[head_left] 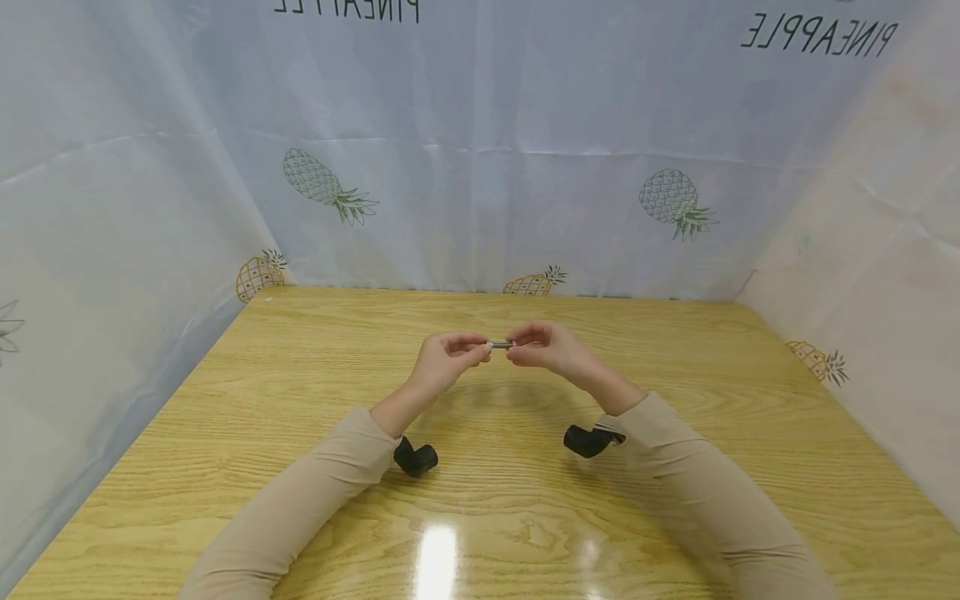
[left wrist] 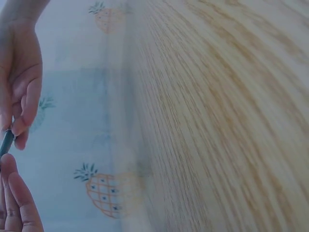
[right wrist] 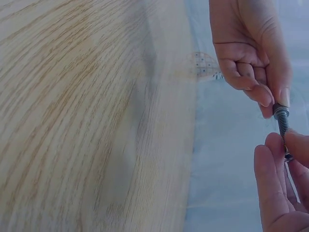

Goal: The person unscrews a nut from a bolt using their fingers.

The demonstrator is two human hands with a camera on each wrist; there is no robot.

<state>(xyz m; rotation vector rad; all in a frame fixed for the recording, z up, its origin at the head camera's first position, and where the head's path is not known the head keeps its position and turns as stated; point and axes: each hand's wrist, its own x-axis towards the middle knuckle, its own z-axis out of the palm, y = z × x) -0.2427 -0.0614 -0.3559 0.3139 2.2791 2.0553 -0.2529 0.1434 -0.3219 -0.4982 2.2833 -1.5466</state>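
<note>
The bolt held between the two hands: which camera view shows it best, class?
The right wrist view: the bolt shows close, its thread visible. The head view shows a tiny pale sliver between left hand and right hand; the left wrist view shows only an end.

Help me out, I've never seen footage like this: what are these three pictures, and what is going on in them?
There is no machine here, only a person with two bare hands. The wide picture comes from a camera on the person's head, looking down at a wooden table walled in by pineapple-print sheets. The other two come from small black cameras strapped to each wrist, so each shows the hands from close by. The left hand and the right hand meet above the table and pinch the two ends of a small threaded bolt between their fingers. Apart from the arms, I can see nothing lying on the table itself.
</note>
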